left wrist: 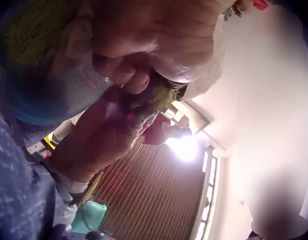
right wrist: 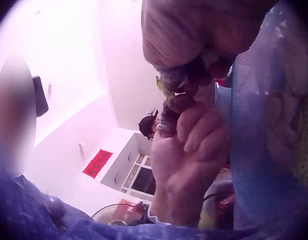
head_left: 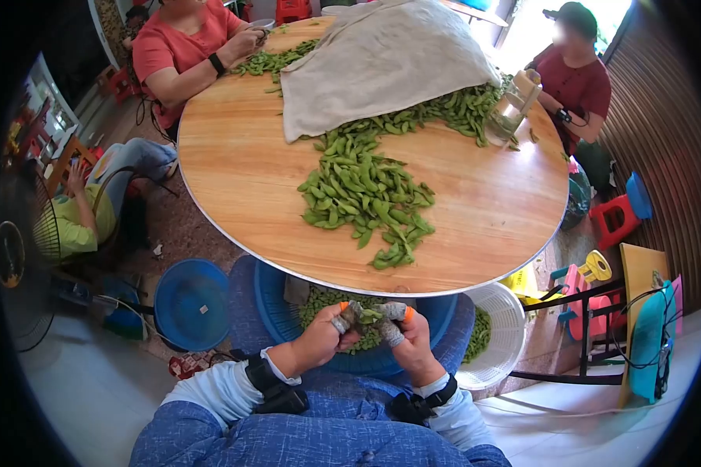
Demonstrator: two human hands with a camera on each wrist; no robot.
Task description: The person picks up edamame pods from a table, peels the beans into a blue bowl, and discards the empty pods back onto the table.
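Note:
Over a blue basin [head_left: 269,300] in the lap, both hands meet at a green edamame pod [head_left: 371,314]. The left hand [head_left: 323,337] pinches one side of it and the right hand [head_left: 415,349] the other. Grey covers wrap some fingers, and orange bands show on both hands. Below them, green beans [head_left: 319,299] lie in the basin. In the left wrist view, the pod [left wrist: 165,98] is a green patch between the left hand [left wrist: 159,35] and right hand [left wrist: 96,135]. The right wrist view shows the pod's green edge [right wrist: 162,88] past curled fingers.
A round wooden table [head_left: 241,171] bears a pile of edamame pods [head_left: 358,187], a grey cloth [head_left: 382,62] and a clear jug [head_left: 510,113]. A white basket [head_left: 506,335] stands right, a blue tub [head_left: 191,303] left. Two people sit across the table; another sits at left.

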